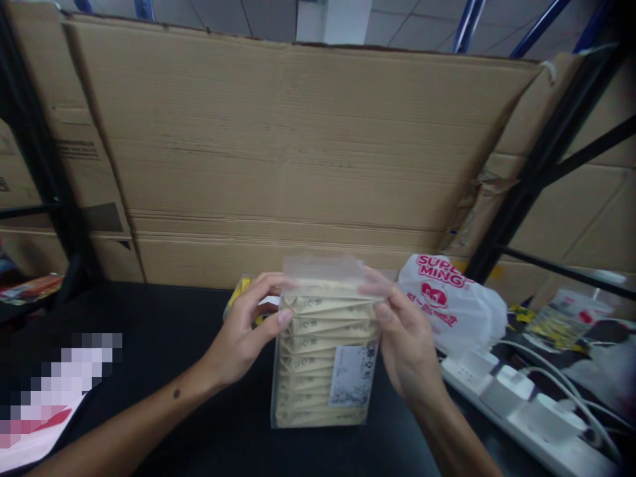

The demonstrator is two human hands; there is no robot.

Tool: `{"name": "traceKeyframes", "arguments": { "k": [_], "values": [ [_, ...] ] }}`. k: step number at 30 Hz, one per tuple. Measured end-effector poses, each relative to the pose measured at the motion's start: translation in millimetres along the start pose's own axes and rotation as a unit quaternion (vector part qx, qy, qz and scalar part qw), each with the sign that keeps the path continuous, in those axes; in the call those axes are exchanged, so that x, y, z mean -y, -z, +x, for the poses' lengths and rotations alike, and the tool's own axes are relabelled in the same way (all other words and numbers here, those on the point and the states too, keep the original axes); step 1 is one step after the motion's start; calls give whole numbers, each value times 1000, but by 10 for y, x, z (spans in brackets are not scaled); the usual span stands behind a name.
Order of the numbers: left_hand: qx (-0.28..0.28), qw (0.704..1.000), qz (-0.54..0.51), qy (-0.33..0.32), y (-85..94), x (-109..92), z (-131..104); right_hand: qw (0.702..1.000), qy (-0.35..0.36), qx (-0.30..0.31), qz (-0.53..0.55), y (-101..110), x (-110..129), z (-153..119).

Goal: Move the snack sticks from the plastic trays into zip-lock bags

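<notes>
A clear plastic pack of stacked cream-coloured packets (308, 381) stands upright in the middle, with a white printed label (350, 375) low on its right side. My left hand (248, 324) grips its upper left edge between thumb and fingers. On the opposite edge, my right hand (405, 331) pinches the upper right corner, its fingertips slightly blurred. Above the packets rises the translucent top flap (324, 270) of the pack. Something yellow (241, 289) shows partly behind my left hand; its kind is hidden.
A white plastic bag (450, 305) with red print sits at the right, behind a white power strip (521, 411) with plugs and cables. Cardboard (298, 146) walls the back of the black table (163, 331). A pixelated pale object (54, 411) lies at left. Black metal posts (541, 159) frame the sides.
</notes>
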State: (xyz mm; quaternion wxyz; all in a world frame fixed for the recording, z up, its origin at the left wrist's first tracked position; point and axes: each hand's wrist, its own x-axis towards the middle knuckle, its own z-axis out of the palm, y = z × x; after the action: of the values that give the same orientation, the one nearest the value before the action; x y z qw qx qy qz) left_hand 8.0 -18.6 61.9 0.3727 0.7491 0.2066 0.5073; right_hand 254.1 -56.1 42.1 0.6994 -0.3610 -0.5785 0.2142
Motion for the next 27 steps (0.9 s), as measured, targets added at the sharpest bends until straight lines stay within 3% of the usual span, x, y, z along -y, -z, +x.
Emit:
{"name": "traceKeyframes", "arguments": {
  "k": [3, 6, 9, 11, 13, 15, 21, 27],
  "values": [
    [-40, 997, 62, 1, -64, -136, 70, 999, -24, -24, 1, -22, 89, 70],
    [-48, 996, 78, 20, -48, -270, 156, 998, -55, -8, 3, 13, 222, 163],
    [-23, 995, 80, 53, 21, -412, 257, 991, -96, 90, -17, 84, 388, 294],
    [18, 988, 140, 55, 64, -497, 326, 976, -103, 179, -63, 131, 498, 384],
    [64, 974, 213, 43, 94, -560, 385, 960, -78, 238, -127, 169, 594, 454],
    [90, 962, 255, 33, 109, -603, 425, 946, -32, 259, -193, 193, 672, 492],
    [84, 932, 351, 7, 82, -719, 452, 895, 22, 285, -343, 198, 822, 461],
    [148, 912, 379, -40, 107, -817, 429, 872, 44, 289, -392, 211, 908, 357]
  ]
}}
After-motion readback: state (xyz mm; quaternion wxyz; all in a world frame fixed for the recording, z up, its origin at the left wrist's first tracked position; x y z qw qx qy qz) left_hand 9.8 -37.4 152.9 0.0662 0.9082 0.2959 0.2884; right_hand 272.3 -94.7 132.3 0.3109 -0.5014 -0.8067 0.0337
